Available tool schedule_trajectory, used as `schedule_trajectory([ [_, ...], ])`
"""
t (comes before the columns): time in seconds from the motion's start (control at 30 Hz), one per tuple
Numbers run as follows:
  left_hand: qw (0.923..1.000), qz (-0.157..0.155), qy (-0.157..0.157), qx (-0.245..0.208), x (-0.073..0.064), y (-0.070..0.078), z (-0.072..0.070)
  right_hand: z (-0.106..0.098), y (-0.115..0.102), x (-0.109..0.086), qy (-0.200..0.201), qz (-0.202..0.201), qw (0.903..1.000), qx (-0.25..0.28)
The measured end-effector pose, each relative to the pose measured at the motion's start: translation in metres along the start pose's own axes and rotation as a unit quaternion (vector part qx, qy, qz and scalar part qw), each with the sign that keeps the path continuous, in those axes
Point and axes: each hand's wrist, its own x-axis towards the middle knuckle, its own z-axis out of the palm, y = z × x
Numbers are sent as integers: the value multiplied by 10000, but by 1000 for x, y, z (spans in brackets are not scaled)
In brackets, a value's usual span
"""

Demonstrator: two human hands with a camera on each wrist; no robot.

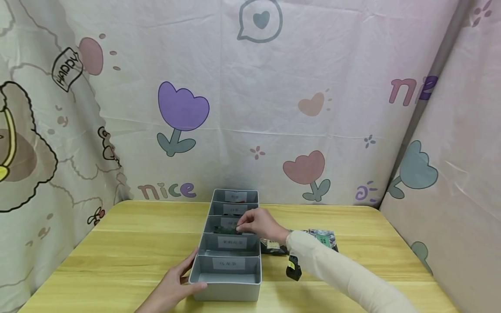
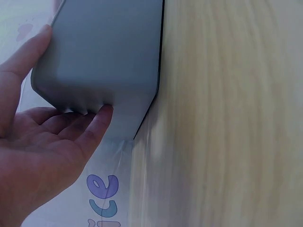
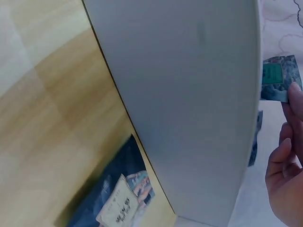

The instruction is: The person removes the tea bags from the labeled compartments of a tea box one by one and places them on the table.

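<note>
A long grey divided box stands on the table, with a paper label inside each compartment. At its near left corner, my left hand holds the box, thumb on the front wall and fingertips against the side wall. Over the middle compartment my right hand pinches a small dark packet with a green label between thumb and fingers. In the right wrist view the packet shows above the box's rim. Another dark packet pokes up past that rim, lower in the view.
Right of the box lie a dark packet with a cream label and a packet with a green label, partly behind my right forearm. The two nearest compartments show bare floors. A printed curtain hangs behind the wooden table.
</note>
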Motion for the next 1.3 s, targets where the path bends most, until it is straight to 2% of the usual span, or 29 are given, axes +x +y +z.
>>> schedule_trajectory([
  [0.3,9997,-129,0,228,2,-1,1,-16,-1,-2,-63,-509,9987,8],
  [0.4,9995,-150,12,265,2,0,1,-21,0,-2,-34,-777,9969,-112],
  [0.53,9996,-119,20,246,1,-1,1,-27,0,-3,-42,-926,9954,-222],
  [0.87,10000,-44,-26,6,1,-1,1,-41,0,-7,256,-607,9978,4],
  [1.03,10000,-50,0,66,0,-1,1,-46,0,-8,478,-432,9977,198],
  [1.3,9999,-55,45,103,0,0,2,-52,8,-9,747,-296,9968,46],
])
